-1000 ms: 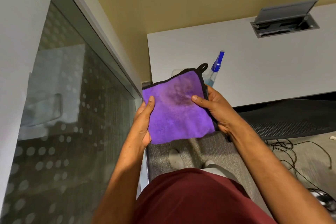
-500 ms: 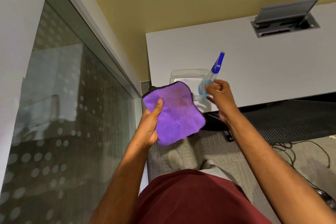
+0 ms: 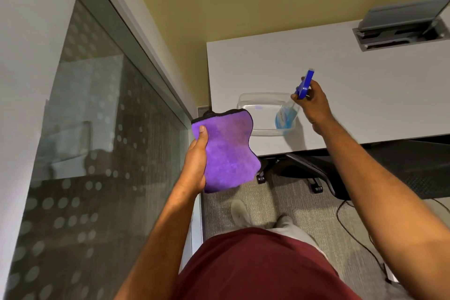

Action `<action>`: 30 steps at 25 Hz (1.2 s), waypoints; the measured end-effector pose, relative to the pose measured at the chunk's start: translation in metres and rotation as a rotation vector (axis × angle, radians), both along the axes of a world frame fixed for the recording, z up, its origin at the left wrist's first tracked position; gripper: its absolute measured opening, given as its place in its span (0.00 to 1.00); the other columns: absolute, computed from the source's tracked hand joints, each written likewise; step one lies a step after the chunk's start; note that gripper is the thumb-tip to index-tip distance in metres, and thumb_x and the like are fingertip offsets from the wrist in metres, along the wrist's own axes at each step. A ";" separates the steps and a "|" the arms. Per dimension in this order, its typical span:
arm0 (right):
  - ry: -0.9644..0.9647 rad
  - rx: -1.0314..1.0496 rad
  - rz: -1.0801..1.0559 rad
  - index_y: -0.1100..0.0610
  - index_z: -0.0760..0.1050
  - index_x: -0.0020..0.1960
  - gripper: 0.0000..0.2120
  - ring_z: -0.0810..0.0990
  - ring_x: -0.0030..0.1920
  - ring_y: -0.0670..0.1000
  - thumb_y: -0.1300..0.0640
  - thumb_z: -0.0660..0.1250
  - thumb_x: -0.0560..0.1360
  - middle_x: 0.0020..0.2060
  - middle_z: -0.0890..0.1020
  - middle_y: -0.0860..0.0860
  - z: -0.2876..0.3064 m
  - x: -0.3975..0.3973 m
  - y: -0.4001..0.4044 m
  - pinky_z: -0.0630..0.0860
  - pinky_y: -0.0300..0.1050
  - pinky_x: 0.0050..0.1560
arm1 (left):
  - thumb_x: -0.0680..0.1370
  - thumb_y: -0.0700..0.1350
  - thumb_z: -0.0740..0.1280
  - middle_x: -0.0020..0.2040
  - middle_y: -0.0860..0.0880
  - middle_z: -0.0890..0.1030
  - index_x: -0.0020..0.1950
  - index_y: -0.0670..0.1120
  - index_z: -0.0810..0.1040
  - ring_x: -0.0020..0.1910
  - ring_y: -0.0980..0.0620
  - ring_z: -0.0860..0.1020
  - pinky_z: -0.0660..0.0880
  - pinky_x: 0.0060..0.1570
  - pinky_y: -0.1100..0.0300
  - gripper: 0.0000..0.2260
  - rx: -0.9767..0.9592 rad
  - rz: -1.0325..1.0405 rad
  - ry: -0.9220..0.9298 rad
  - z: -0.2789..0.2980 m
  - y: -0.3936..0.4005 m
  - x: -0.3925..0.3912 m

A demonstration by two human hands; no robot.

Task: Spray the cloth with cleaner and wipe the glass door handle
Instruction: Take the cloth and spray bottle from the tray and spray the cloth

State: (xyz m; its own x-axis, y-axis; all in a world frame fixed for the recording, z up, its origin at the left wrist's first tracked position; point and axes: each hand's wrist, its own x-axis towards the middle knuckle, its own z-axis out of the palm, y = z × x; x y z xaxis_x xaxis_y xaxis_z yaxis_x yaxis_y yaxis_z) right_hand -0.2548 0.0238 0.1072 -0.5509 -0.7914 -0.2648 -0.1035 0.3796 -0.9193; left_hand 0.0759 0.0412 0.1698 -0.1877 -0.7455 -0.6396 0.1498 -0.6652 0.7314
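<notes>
While left hand (image 3: 194, 165) holds fuzzy purple cloth (image 3: 226, 151), right hand (image 3: 313, 102) grips clear spray bottle (image 3: 288, 114).

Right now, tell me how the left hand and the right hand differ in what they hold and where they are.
The left hand holds the purple cloth with its thumb on top, close to the body and beside the glass door; the right hand grips the spray bottle by its blue head, reached out over the white desk. The cloth hangs limp; the bottle is tilted above the clear tray. Each hand holds one thing.
</notes>
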 end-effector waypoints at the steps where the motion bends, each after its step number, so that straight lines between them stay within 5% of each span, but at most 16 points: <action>1: 0.000 -0.009 0.003 0.56 0.69 0.75 0.27 0.78 0.61 0.52 0.61 0.73 0.78 0.63 0.78 0.54 0.000 0.000 -0.001 0.75 0.57 0.70 | 0.84 0.61 0.61 0.55 0.46 0.87 0.63 0.50 0.80 0.54 0.45 0.86 0.83 0.53 0.48 0.18 -0.002 0.016 -0.004 -0.001 -0.002 0.002; 9: 0.167 -0.344 0.048 0.51 0.72 0.71 0.22 0.79 0.55 0.46 0.51 0.71 0.79 0.69 0.74 0.50 0.095 0.012 0.011 0.79 0.44 0.62 | 0.79 0.64 0.64 0.58 0.43 0.86 0.67 0.46 0.79 0.60 0.41 0.84 0.78 0.65 0.41 0.26 -0.038 0.103 0.016 0.010 -0.021 0.012; 12: 0.158 -0.586 0.090 0.47 0.67 0.67 0.15 0.81 0.56 0.57 0.52 0.65 0.83 0.66 0.74 0.49 0.159 0.038 0.026 0.79 0.51 0.61 | 0.73 0.67 0.67 0.63 0.41 0.84 0.71 0.46 0.78 0.63 0.38 0.82 0.75 0.68 0.36 0.33 -0.057 0.119 0.036 0.010 -0.030 0.014; 15: 0.030 -0.751 0.145 0.48 0.70 0.66 0.13 0.80 0.43 0.61 0.47 0.64 0.83 0.57 0.77 0.51 0.195 0.076 0.041 0.79 0.51 0.49 | 0.73 0.67 0.67 0.64 0.40 0.83 0.71 0.45 0.77 0.63 0.38 0.82 0.74 0.68 0.34 0.35 -0.069 0.123 0.055 0.015 -0.039 0.012; 20: -0.149 -0.436 0.171 0.40 0.81 0.52 0.09 0.76 0.29 0.51 0.41 0.62 0.82 0.45 0.82 0.47 0.185 0.143 0.059 0.76 0.49 0.34 | 0.73 0.68 0.66 0.63 0.40 0.84 0.71 0.44 0.77 0.63 0.37 0.82 0.76 0.67 0.35 0.35 -0.098 0.115 0.049 0.021 -0.047 0.005; 25: 0.074 -0.143 0.364 0.57 0.80 0.55 0.30 0.79 0.32 0.54 0.31 0.59 0.78 0.41 0.82 0.59 0.150 0.174 0.069 0.77 0.49 0.38 | 0.79 0.65 0.61 0.58 0.42 0.86 0.67 0.45 0.79 0.58 0.42 0.84 0.79 0.63 0.40 0.28 -0.127 0.059 0.025 0.019 -0.046 0.003; 30: 0.090 -0.085 0.391 0.51 0.80 0.50 0.27 0.80 0.28 0.48 0.30 0.57 0.76 0.39 0.83 0.55 0.147 0.176 0.075 0.80 0.50 0.40 | 0.78 0.65 0.60 0.59 0.41 0.85 0.70 0.42 0.78 0.55 0.43 0.85 0.81 0.61 0.43 0.31 -0.135 0.054 0.023 0.017 -0.045 0.003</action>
State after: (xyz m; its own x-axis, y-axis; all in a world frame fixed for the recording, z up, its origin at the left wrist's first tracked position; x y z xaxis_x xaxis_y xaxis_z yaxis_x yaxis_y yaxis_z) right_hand -0.0784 0.0987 0.2538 -0.2227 -0.9627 -0.1540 -0.3063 0.2190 -0.9264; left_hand 0.0786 -0.0035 0.1869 -0.1586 -0.8339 -0.5286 0.2007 -0.5515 0.8097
